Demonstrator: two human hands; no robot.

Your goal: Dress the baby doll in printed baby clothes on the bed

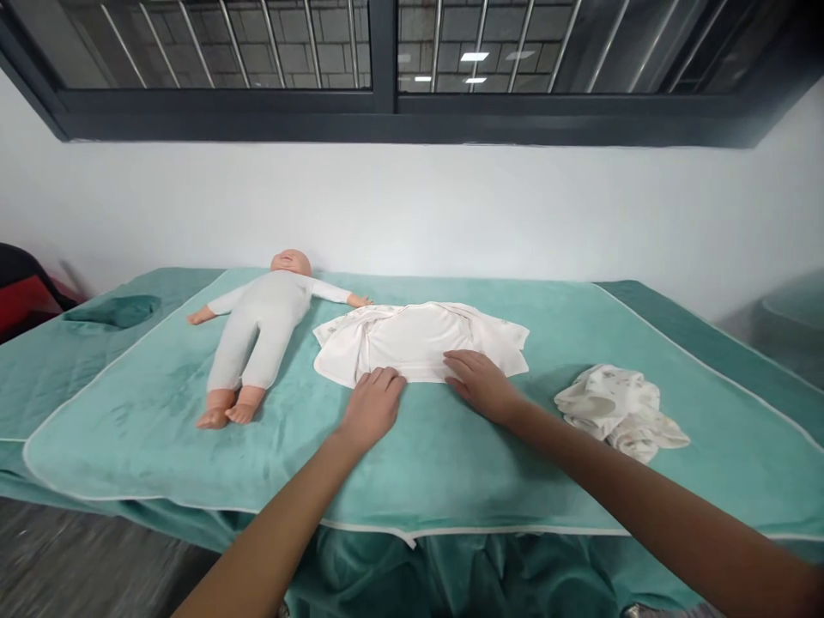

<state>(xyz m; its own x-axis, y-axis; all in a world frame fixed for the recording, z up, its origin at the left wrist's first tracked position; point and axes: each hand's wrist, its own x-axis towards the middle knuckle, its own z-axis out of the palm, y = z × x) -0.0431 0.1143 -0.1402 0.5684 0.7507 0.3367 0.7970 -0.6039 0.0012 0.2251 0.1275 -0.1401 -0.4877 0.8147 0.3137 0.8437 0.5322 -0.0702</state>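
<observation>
A white baby garment [418,339] lies spread flat on the teal blanket [160,429]. My left hand [372,408] rests palm down at its near hem, fingers stretched out and touching the cloth's edge. My right hand [477,382] lies flat on the hem a little to the right, fingers extended over the fabric. Neither hand grips anything. A baby doll [257,330] in a pale grey suit lies on its back to the left of the garment, arms spread, one hand close to the garment's sleeve.
A crumpled white patterned cloth [621,412] lies on the blanket to the right. A folded dark teal cloth [112,311] sits at the far left. The table stands against a white wall under a dark-framed window [386,69]. A red and black object [22,296] is at the left edge.
</observation>
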